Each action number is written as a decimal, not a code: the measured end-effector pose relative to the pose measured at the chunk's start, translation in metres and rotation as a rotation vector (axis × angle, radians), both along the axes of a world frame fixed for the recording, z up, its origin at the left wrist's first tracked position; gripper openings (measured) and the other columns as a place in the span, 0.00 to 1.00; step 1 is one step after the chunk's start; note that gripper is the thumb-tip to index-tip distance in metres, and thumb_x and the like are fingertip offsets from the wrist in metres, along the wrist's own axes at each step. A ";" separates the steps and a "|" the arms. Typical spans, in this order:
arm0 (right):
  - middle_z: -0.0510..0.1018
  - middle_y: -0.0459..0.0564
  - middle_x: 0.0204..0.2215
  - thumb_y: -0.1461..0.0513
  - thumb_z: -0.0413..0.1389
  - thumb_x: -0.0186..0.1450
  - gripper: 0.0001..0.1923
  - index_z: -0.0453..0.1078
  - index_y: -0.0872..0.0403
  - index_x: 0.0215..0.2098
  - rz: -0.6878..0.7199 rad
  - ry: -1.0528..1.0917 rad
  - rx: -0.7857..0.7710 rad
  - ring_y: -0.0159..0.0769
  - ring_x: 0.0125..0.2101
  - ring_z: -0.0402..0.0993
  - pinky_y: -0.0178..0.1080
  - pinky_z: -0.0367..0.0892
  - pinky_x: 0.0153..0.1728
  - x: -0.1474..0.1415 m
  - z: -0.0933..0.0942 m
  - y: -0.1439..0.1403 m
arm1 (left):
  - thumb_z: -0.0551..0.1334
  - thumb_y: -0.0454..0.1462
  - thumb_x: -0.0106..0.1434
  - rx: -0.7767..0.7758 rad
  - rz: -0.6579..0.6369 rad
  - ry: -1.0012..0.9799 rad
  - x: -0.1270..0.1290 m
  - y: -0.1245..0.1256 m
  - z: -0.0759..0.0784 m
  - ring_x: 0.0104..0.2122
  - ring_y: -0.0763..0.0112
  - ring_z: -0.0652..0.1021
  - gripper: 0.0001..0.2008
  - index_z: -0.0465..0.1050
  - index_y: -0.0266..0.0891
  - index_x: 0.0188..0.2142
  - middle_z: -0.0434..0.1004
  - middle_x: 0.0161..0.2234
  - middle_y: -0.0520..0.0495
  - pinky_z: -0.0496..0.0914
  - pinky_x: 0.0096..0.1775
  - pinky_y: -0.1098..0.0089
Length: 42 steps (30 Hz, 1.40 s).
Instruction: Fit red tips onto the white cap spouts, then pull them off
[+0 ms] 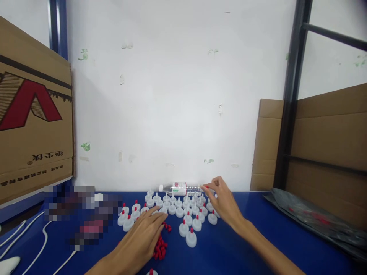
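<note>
My right hand (222, 196) is raised over the far edge of the lids, thumb and forefinger pinched on a small red tip cap (207, 187). White nozzle lids (179, 212) stand upright in a cluster beneath and beside it. Several of them carry red tips, such as the front lid (191, 238); others have bare white nozzles. My left hand (145, 231) rests palm down with fingers stretched, above the left part of the cluster. Beside its fingers lies a pile of loose red tip caps (160, 248), partly covered by the hand.
A clear plastic bottle (180, 188) lies on its side against the wall. White cables (46, 236) and blurred-out items are at left, near a large cardboard box (34, 114). Grey plastic bags (315, 217) lie at right on the blue table (229, 248).
</note>
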State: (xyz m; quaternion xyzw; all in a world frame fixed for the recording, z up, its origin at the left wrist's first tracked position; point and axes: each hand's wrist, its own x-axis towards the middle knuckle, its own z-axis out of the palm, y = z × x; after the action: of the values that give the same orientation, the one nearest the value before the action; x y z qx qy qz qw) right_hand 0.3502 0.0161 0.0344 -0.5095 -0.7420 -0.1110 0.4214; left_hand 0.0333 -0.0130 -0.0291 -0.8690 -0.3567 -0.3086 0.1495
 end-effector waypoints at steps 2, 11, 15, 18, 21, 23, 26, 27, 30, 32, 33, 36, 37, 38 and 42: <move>0.75 0.56 0.37 0.50 0.45 0.76 0.25 0.79 0.54 0.44 -0.079 0.010 -0.010 0.45 0.35 0.76 0.44 0.71 0.37 0.017 -0.004 0.013 | 0.53 0.30 0.73 -0.017 -0.013 0.032 -0.003 0.006 -0.006 0.60 0.51 0.75 0.20 0.70 0.46 0.60 0.80 0.54 0.46 0.74 0.58 0.50; 0.82 0.52 0.36 0.61 0.50 0.75 0.14 0.78 0.54 0.49 -0.153 -0.162 -0.178 0.41 0.37 0.79 0.42 0.70 0.43 0.053 -0.016 0.037 | 0.54 0.21 0.64 -0.190 -0.066 0.167 0.001 0.013 -0.004 0.53 0.51 0.77 0.24 0.76 0.42 0.52 0.82 0.50 0.42 0.73 0.52 0.54; 0.79 0.52 0.47 0.56 0.57 0.74 0.14 0.72 0.55 0.53 -0.174 -0.248 -0.263 0.39 0.43 0.78 0.48 0.74 0.47 0.056 -0.021 0.040 | 0.53 0.21 0.65 -0.226 -0.065 0.164 0.003 0.013 -0.001 0.46 0.53 0.79 0.23 0.76 0.41 0.51 0.82 0.46 0.44 0.74 0.46 0.57; 0.76 0.53 0.52 0.55 0.58 0.73 0.16 0.71 0.54 0.55 -0.206 -0.305 -0.315 0.41 0.46 0.77 0.49 0.75 0.47 0.056 -0.020 0.040 | 0.52 0.22 0.67 -0.245 -0.049 0.155 0.003 0.012 0.000 0.45 0.54 0.79 0.23 0.77 0.42 0.51 0.82 0.45 0.43 0.72 0.44 0.58; 0.75 0.54 0.53 0.55 0.58 0.73 0.16 0.70 0.54 0.56 -0.230 -0.350 -0.354 0.42 0.47 0.76 0.49 0.75 0.48 0.055 -0.017 0.038 | 0.52 0.21 0.67 -0.259 -0.036 0.149 0.002 0.011 0.002 0.45 0.53 0.78 0.23 0.77 0.42 0.51 0.81 0.44 0.43 0.71 0.44 0.59; 0.75 0.54 0.53 0.55 0.58 0.73 0.16 0.70 0.54 0.56 -0.227 -0.376 -0.380 0.42 0.47 0.76 0.49 0.75 0.48 0.053 -0.016 0.037 | 0.52 0.21 0.67 -0.270 -0.036 0.148 0.001 0.012 0.003 0.45 0.54 0.78 0.23 0.78 0.43 0.50 0.81 0.44 0.44 0.70 0.44 0.59; 0.75 0.54 0.53 0.55 0.58 0.73 0.17 0.70 0.54 0.56 -0.207 -0.410 -0.418 0.42 0.47 0.76 0.49 0.75 0.48 0.050 -0.016 0.035 | 0.54 0.24 0.69 -0.283 -0.042 0.148 -0.002 0.014 0.003 0.44 0.55 0.78 0.21 0.79 0.45 0.49 0.82 0.42 0.45 0.68 0.44 0.60; 0.75 0.54 0.53 0.55 0.58 0.73 0.17 0.70 0.54 0.56 -0.204 -0.418 -0.430 0.42 0.47 0.76 0.49 0.75 0.48 0.049 -0.016 0.035 | 0.54 0.25 0.70 -0.284 -0.044 0.146 -0.003 0.015 0.003 0.44 0.55 0.78 0.20 0.79 0.45 0.49 0.81 0.42 0.44 0.68 0.44 0.60; 0.75 0.54 0.54 0.55 0.58 0.73 0.17 0.70 0.54 0.56 -0.216 -0.432 -0.466 0.42 0.48 0.76 0.49 0.75 0.48 0.049 -0.015 0.033 | 0.54 0.26 0.71 -0.283 -0.048 0.138 -0.004 0.016 0.002 0.43 0.57 0.77 0.18 0.79 0.44 0.48 0.81 0.42 0.45 0.67 0.44 0.61; 0.75 0.54 0.54 0.55 0.58 0.73 0.17 0.70 0.54 0.56 -0.230 -0.436 -0.488 0.42 0.48 0.76 0.49 0.75 0.48 0.050 -0.012 0.031 | 0.55 0.27 0.69 -0.282 -0.043 0.131 -0.004 0.016 0.002 0.42 0.58 0.77 0.17 0.80 0.44 0.46 0.81 0.40 0.45 0.66 0.42 0.62; 0.75 0.54 0.54 0.55 0.58 0.73 0.17 0.70 0.54 0.56 -0.237 -0.437 -0.497 0.42 0.48 0.76 0.49 0.75 0.48 0.050 -0.011 0.031 | 0.56 0.27 0.68 -0.283 -0.042 0.127 -0.004 0.016 0.002 0.41 0.58 0.77 0.16 0.80 0.44 0.44 0.81 0.39 0.46 0.66 0.41 0.63; 0.75 0.54 0.54 0.55 0.58 0.73 0.17 0.70 0.53 0.57 -0.241 -0.439 -0.511 0.42 0.48 0.76 0.49 0.75 0.48 0.052 -0.009 0.029 | 0.56 0.28 0.69 -0.278 -0.043 0.112 -0.002 0.013 0.003 0.39 0.60 0.76 0.14 0.80 0.43 0.39 0.80 0.38 0.46 0.66 0.40 0.64; 0.75 0.54 0.54 0.55 0.58 0.73 0.17 0.70 0.53 0.57 -0.237 -0.439 -0.512 0.42 0.48 0.76 0.49 0.75 0.48 0.052 -0.008 0.028 | 0.55 0.27 0.69 -0.276 -0.045 0.108 -0.001 0.012 0.003 0.39 0.61 0.76 0.15 0.80 0.43 0.38 0.80 0.38 0.46 0.66 0.40 0.64; 0.75 0.54 0.54 0.55 0.58 0.73 0.17 0.70 0.53 0.56 -0.229 -0.438 -0.510 0.42 0.48 0.76 0.49 0.75 0.48 0.051 -0.008 0.028 | 0.55 0.27 0.68 -0.273 -0.046 0.105 -0.001 0.011 0.004 0.38 0.61 0.75 0.15 0.79 0.42 0.37 0.80 0.37 0.46 0.66 0.40 0.64; 0.75 0.54 0.54 0.55 0.58 0.73 0.17 0.70 0.53 0.56 -0.198 -0.424 -0.490 0.42 0.48 0.76 0.49 0.75 0.48 0.048 -0.010 0.028 | 0.55 0.26 0.68 -0.272 -0.050 0.098 0.001 0.009 0.007 0.38 0.61 0.75 0.15 0.78 0.41 0.35 0.80 0.37 0.46 0.65 0.40 0.64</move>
State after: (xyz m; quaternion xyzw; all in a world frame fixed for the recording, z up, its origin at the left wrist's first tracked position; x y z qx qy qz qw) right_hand 0.3977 0.0437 0.0242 -0.6308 -0.7646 -0.0732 0.1100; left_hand 0.0347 -0.0043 -0.0224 -0.9039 -0.3656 -0.2183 0.0399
